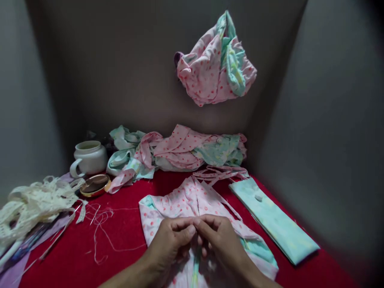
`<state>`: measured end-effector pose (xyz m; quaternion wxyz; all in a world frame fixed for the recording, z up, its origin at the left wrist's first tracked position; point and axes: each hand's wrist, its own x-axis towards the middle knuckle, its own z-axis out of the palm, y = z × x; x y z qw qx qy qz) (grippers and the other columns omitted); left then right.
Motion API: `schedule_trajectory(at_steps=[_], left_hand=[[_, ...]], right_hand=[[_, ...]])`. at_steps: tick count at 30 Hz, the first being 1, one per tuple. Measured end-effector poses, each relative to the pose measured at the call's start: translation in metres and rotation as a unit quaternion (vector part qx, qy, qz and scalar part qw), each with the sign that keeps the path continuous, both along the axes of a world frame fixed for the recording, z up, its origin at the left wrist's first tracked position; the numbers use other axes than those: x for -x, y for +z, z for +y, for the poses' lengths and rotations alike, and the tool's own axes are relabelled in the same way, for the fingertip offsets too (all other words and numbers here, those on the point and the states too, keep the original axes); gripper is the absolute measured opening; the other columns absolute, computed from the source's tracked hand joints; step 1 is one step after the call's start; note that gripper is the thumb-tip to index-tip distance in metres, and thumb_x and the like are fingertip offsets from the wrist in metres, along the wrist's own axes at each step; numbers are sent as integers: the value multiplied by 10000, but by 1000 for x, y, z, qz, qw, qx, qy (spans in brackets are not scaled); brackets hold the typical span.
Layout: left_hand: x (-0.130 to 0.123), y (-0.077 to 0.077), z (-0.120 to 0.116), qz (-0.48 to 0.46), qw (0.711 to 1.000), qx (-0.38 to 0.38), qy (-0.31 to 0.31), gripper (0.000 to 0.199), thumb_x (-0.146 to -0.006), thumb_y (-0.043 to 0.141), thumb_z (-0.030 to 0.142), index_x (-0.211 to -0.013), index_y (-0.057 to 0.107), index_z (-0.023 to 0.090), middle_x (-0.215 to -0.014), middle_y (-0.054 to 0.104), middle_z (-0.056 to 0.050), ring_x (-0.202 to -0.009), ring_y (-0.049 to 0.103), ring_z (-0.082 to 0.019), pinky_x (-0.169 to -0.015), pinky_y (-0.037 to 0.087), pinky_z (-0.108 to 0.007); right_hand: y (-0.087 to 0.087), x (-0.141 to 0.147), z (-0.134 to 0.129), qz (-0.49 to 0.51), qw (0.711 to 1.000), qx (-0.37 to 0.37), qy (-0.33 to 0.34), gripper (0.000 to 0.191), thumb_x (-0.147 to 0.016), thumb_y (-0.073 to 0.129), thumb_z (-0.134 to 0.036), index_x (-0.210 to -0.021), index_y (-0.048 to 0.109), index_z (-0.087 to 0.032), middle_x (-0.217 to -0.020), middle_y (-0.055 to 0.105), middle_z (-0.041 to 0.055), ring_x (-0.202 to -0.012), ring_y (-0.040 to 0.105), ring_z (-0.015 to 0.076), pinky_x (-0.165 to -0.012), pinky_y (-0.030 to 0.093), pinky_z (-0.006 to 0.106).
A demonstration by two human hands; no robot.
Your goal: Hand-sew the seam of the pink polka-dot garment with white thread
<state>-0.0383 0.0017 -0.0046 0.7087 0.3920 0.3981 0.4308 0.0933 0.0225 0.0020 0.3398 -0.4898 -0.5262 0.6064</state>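
A pink dotted fabric piece with mint-green parts (180, 206) lies spread on the red cloth (120, 252), directly under both hands. My left hand (174, 242) is closed in a pinch above its middle. Touching it at the fingertips, my right hand (220, 240) is pinched too. Whatever sits between the fingertips is too small or hidden to make out. Loose pale thread (103, 230) trails over the red cloth left of the fabric. Near that thread lies a thin needle-like metal piece (95, 215).
At left are cream lace trim (39, 204), a white mug (91, 158) and a round brown-topped case (95, 185). Crumpled fabrics (180, 148) line the back wall, where a sewn fabric piece (207, 76) hangs. Folded mint fabric (273, 220) lies at right, a small white object (258, 197) on it.
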Motion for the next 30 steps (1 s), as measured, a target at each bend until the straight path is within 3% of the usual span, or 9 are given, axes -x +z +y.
schedule_trajectory(at_steps=[6,10,17,24,30], left_hand=[[-1,-9,-1,1,999,-6,49,459,-659,734,460,-931,725,90,-487,517,-1,-397,311,-36,-388,161,-183],[-1,-14,-1,1,997,10,71,444,-633,756,452,-892,736,92,-465,517,-1,-397,322,-40,-390,161,-187],[-1,-19,-2,-10,993,7,116,267,-644,764,369,-721,733,115,-619,491,7,-423,353,-38,-396,200,-198],[0,-15,-1,-31,995,29,94,318,-642,763,413,-613,664,113,-490,365,52,-420,276,-33,-406,160,-190],[0,-27,1,-74,989,79,105,372,-542,818,442,-623,650,120,-436,318,74,-412,237,-30,-418,150,-186]], right_hand=[[-16,2,-12,-7,999,-50,9,443,-757,567,-519,-673,652,-92,-505,532,16,-387,456,80,-385,341,181],[-19,4,-13,10,998,-60,15,477,-771,553,-548,-710,653,-85,-527,549,38,-419,458,87,-400,349,181],[-24,3,-15,19,997,-72,38,475,-806,524,-538,-568,545,-128,-486,467,1,-391,383,65,-365,284,172],[-29,1,-16,-33,978,-204,41,386,-867,462,-375,-597,577,-125,-530,547,32,-482,469,98,-454,342,190],[-26,-1,-16,-77,964,-250,52,380,-856,436,-308,-525,510,-138,-488,490,7,-474,435,92,-468,313,203]])
